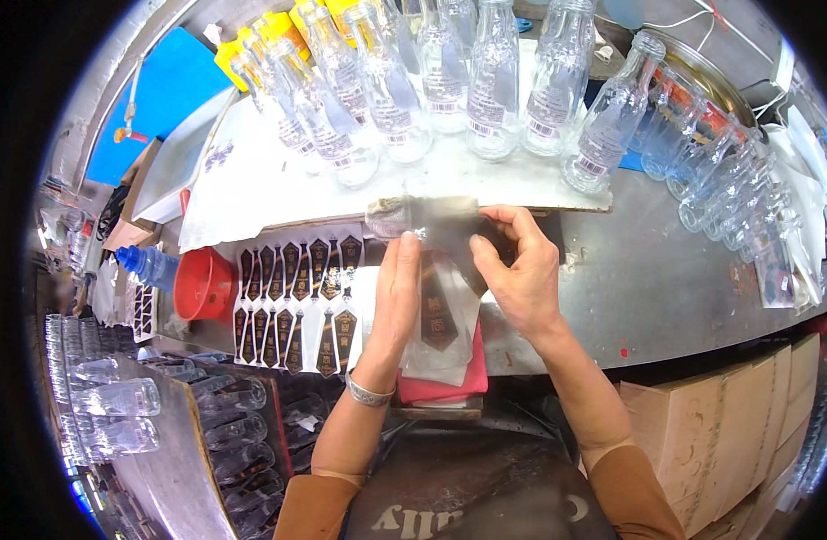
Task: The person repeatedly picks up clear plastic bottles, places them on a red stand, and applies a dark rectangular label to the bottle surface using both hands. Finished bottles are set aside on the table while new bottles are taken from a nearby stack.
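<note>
A clear glass bottle (412,357) lies before me, a dark tie-shaped label (439,315) on its upper side. My left hand (397,288) lies along the bottle's left side, fingers stretched out and together. On the far right, my right hand (525,270) has thumb and forefinger bent around a dark flat piece (494,241), blurred, its kind unclear. A rolled greyish cloth (391,219) sits beyond my left fingertips. Left of the bottle, sheets of dark tie-shaped labels (296,301) lie on the metal bench. A folded pink cloth (463,382) is under the bottle's near end.
Several upright glass bottles (494,99) stand on a white-covered board (251,180) at the back. More bottles (715,171) lie stacked at the right. A red tub (204,284) and blue-capped bottle (148,266) stand left. Cardboard cartons (710,423) and crated bottles (238,432) flank me.
</note>
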`<state>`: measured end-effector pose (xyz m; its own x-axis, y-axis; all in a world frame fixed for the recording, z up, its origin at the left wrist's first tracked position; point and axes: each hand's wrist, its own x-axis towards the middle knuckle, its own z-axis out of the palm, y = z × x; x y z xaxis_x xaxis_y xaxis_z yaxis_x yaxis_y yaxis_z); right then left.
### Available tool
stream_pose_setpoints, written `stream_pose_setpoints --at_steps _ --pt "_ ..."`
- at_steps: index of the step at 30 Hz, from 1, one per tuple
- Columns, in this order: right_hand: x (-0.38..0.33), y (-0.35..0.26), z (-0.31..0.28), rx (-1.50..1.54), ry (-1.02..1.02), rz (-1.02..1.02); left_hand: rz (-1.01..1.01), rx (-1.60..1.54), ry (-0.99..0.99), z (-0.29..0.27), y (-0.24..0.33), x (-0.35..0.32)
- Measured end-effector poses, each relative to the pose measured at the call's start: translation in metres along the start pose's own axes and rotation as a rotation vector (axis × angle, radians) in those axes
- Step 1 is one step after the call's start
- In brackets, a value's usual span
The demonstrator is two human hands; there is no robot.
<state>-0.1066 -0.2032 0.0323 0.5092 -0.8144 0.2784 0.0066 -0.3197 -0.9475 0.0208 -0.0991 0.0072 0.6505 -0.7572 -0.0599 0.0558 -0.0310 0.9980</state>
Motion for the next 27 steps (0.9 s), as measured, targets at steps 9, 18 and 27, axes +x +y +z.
stream_pose_setpoints --at_steps 9,18,27 --pt "0.010 -0.007 -0.012 -0.082 0.052 -0.064 -0.103 -0.065 -0.075 -0.010 0.002 0.011" --pt "0.002 -0.015 -0.010 -0.097 -0.188 -0.212 -0.133 -0.068 -0.084 -0.024 0.000 0.008" --pt "0.028 -0.051 -0.001 -0.477 -0.300 -0.601 -0.018 0.123 0.065 -0.052 0.006 -0.050"
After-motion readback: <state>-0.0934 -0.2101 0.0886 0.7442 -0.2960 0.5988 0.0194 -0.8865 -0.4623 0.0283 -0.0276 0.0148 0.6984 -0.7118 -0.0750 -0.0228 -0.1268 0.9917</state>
